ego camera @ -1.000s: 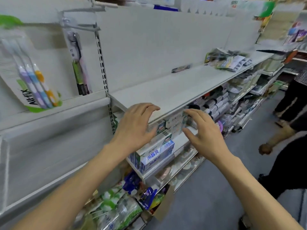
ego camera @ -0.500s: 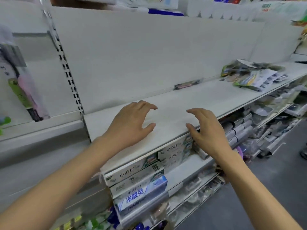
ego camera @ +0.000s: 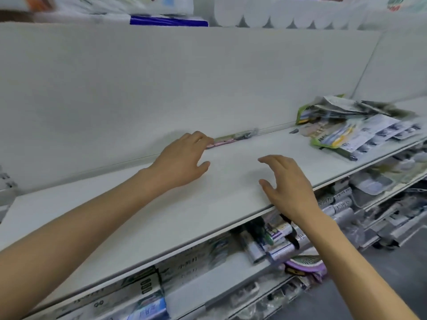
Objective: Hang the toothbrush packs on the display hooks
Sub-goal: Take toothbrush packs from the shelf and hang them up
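Observation:
A single toothbrush pack [ego camera: 233,136], pink and green, lies flat at the back of the white shelf [ego camera: 138,211] against the back panel. My left hand [ego camera: 182,161] reaches over the shelf, its fingertips at the pack's left end; whether they touch it I cannot tell. My right hand [ego camera: 286,188] hovers above the shelf's front edge with fingers spread and holds nothing. A loose pile of toothbrush packs [ego camera: 351,128] lies on the shelf at the right. No display hooks are in view.
Toothpaste boxes [ego camera: 143,294] and tubes fill the lower shelves below the front edge. Paper rolls [ego camera: 277,17] and a blue pack stand on top of the back panel. Grey aisle floor [ego camera: 360,296] shows at the lower right.
The view has swung right, away from the hooks with hanging packs. Both hands have moved forward over the shelf, the left one up to the single pack at the back.

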{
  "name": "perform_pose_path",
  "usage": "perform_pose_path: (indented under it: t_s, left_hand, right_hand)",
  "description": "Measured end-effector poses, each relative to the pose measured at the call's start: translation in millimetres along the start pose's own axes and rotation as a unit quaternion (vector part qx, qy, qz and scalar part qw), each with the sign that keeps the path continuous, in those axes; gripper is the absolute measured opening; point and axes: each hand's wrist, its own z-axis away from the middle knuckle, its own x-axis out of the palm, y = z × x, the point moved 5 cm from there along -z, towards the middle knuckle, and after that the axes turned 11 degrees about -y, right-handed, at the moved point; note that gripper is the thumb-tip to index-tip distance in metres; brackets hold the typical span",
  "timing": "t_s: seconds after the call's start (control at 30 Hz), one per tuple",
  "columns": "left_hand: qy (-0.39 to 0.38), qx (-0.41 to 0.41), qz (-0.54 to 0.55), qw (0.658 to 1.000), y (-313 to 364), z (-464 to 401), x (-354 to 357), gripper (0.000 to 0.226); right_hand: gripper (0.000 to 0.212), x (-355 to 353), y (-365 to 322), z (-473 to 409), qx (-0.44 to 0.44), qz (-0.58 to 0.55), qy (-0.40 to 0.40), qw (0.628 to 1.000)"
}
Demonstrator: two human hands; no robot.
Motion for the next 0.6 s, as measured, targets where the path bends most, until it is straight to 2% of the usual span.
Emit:
perform_pose_path:
  t_s: [0.1, 0.27, 0.6]
  left_hand:
    - [-0.017, -0.011, -0.026, 0.999, 9.1, -47.0, 16.4, 0.051]
    - [-0.080, -0.085, -0.082, 0.990, 10.9, -103.3, 41.0, 0.050]
    - [-0.052, -0.080, -0.173, 0.980, 22.0, -157.4, 61.4, 0.038]
  right_hand:
    - [0.047, -5.7, 29.7, -9.8, 0.004, 0.000, 0.004, 1.000]
    - [0.046, -19.7, 74.3, -21.0, 0.025, 0.027, 0.008, 0.999]
    - [0.046, -62.5, 137.1, -42.6, 0.079, 0.046, 0.048, 0.995]
